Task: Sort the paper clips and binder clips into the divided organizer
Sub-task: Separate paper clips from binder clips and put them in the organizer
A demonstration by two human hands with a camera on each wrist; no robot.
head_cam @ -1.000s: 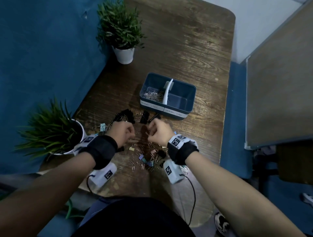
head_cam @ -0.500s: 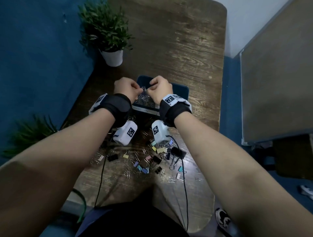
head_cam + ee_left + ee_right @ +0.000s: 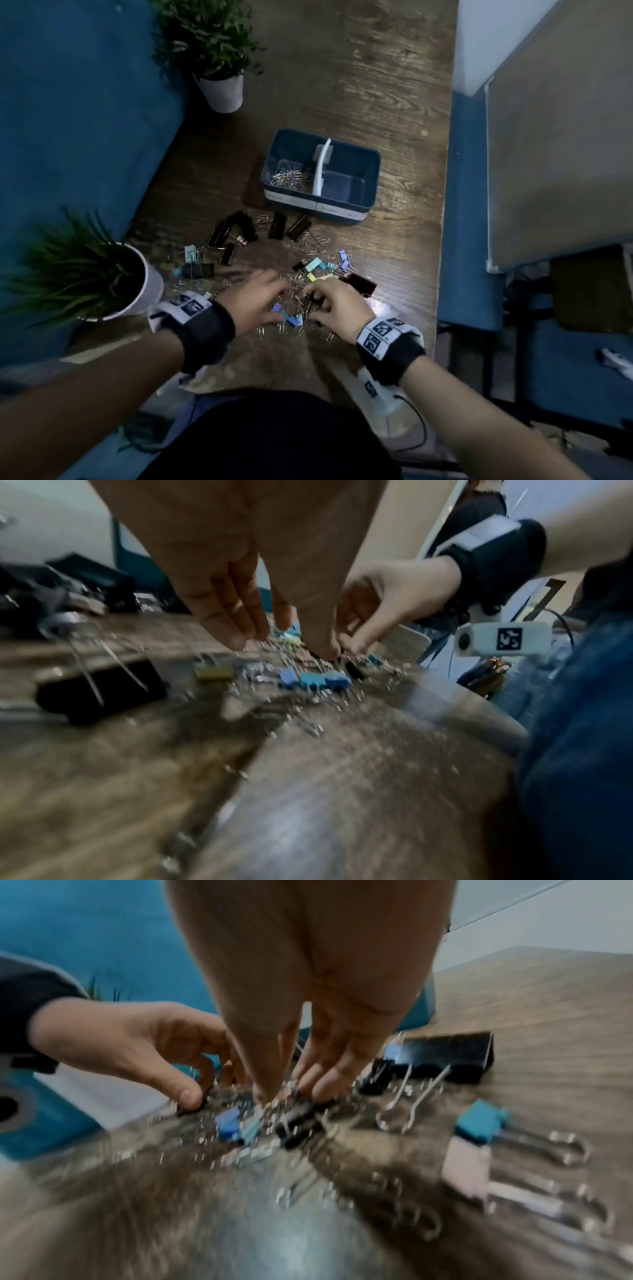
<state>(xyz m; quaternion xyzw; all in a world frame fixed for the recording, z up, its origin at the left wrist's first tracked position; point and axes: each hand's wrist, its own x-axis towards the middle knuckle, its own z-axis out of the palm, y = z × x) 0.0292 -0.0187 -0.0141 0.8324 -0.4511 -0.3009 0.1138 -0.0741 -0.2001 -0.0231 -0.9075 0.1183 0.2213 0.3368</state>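
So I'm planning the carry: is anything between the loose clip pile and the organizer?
Only more clips: black binder clips lie on the table between the hands' pile and the organizer. Lifted over them, nothing visible blocks its open top.

Open bare table (image 3: 359,85) at 12 o'clock, beyond the organizer (image 3: 346,214). Between scattered clips and organizer, only a narrow strip, crowded by black binder clips (image 3: 236,222) at 11 o'clock of the hands. Blocked at 9 o'clock by a potted plant (image 3: 85,274) hard against the table's edge; a second potted plant (image 3: 219,68) at 11 o'clock, far back by the blue wall. Clear wood at 1 to 2 o'clock, right of the organizer up to the table edge. Loose paper clips (image 3: 308,245) and small coloured binder clips (image 3: 325,267) strewn just ahead of both hands. Near edge at 6 o'clock mostly bare wood.
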